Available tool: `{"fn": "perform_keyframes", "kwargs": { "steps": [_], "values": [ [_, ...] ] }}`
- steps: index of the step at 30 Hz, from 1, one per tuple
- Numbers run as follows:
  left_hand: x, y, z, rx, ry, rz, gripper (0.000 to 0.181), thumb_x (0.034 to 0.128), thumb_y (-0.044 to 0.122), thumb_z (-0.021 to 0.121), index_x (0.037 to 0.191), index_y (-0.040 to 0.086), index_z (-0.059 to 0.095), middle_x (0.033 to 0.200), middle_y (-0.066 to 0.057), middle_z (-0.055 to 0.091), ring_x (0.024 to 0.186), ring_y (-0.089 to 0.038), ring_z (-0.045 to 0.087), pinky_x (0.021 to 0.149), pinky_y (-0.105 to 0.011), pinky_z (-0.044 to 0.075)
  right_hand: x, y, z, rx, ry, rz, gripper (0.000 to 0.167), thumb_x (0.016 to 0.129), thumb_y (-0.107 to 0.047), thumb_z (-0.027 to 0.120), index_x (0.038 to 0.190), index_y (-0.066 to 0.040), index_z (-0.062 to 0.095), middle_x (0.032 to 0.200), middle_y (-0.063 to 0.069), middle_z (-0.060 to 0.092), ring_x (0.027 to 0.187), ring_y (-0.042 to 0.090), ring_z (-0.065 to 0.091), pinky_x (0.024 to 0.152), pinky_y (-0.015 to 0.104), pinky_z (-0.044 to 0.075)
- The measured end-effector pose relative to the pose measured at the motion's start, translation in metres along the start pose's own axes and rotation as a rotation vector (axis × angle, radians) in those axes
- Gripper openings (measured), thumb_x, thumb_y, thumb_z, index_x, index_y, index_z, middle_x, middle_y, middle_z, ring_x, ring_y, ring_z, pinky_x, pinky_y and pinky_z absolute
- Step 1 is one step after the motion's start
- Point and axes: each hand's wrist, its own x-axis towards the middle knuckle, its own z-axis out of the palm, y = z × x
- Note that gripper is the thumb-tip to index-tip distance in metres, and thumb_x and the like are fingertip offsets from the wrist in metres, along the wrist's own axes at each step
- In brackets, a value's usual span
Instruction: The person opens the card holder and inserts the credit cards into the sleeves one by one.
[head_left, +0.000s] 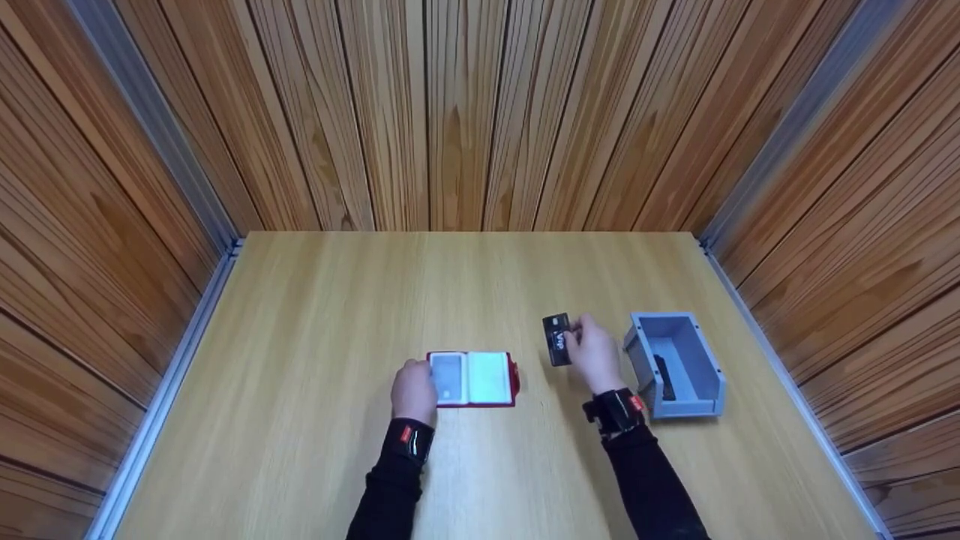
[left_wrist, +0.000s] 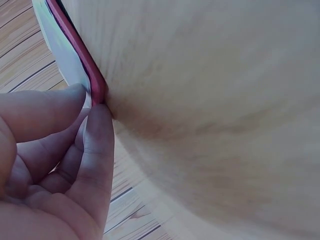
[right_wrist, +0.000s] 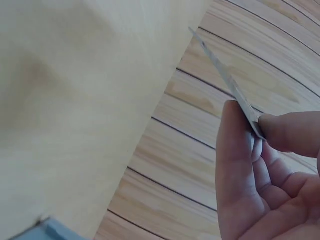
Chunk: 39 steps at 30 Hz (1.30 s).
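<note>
A small red card holder (head_left: 489,379) with clear sleeves lies open on the table in the head view. My left hand (head_left: 414,390) pinches its left edge between thumb and fingers; the red rim (left_wrist: 85,55) shows close up in the left wrist view. To the right, my right hand (head_left: 596,354) holds a black card (head_left: 556,339) lettered "Vip" above the table. Seen nearly edge-on in the right wrist view, the card (right_wrist: 227,80) sits between the thumb and fingers.
A grey-blue plastic bin (head_left: 709,379) stands right of my right hand, with a dark object (head_left: 664,377) leaning inside it. Wooden plank walls (head_left: 465,112) enclose the table (head_left: 300,315) at the back and both sides.
</note>
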Motion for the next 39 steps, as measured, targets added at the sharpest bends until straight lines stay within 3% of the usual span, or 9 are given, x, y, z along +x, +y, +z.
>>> {"fn": "perform_keyframes", "kwargs": {
  "steps": [9,20,29,39],
  "values": [
    [-0.002,0.001,0.0,0.012,0.056,0.041,0.012,0.0801,-0.01,0.055,0.073,-0.006,0.063,0.071,-0.018,0.055,0.065,-0.038,0.058,0.058,-0.048,0.047,-0.004,-0.015,0.016,0.026,-0.044,0.006,0.011,0.089,-0.005,0.066,0.097,-0.001,0.059,0.083,0.01,0.063,0.074,0.027,0.061,0.068,0.043,0.051],
    [0.001,0.003,-0.003,0.026,-0.039,-0.033,0.014,0.0854,-0.008,0.056,0.078,-0.004,0.067,0.074,-0.015,0.057,0.069,-0.034,0.06,0.061,-0.046,0.048,-0.012,-0.031,0.033,0.088,-0.091,0.013,0.01,0.089,-0.004,0.066,0.095,-0.003,0.058,0.082,0.007,0.062,0.075,0.024,0.06,0.069,0.04,0.051],
    [0.0,0.001,-0.002,0.008,-0.032,-0.036,0.014,0.0835,-0.009,0.057,0.074,-0.003,0.064,0.073,-0.014,0.055,0.067,-0.032,0.058,0.06,-0.046,0.047,-0.02,-0.039,0.05,0.119,-0.133,-0.006,0.012,0.088,-0.003,0.067,0.094,-0.004,0.057,0.082,0.006,0.062,0.074,0.023,0.06,0.068,0.038,0.052],
    [0.001,0.001,-0.001,0.032,-0.03,-0.012,0.013,0.0803,-0.01,0.057,0.072,-0.002,0.064,0.072,-0.014,0.054,0.069,-0.034,0.059,0.063,-0.046,0.048,-0.025,-0.047,0.074,0.14,-0.162,-0.093,0.013,0.085,-0.001,0.068,0.089,-0.003,0.056,0.078,0.005,0.06,0.071,0.021,0.059,0.066,0.037,0.051]
  ]
}}
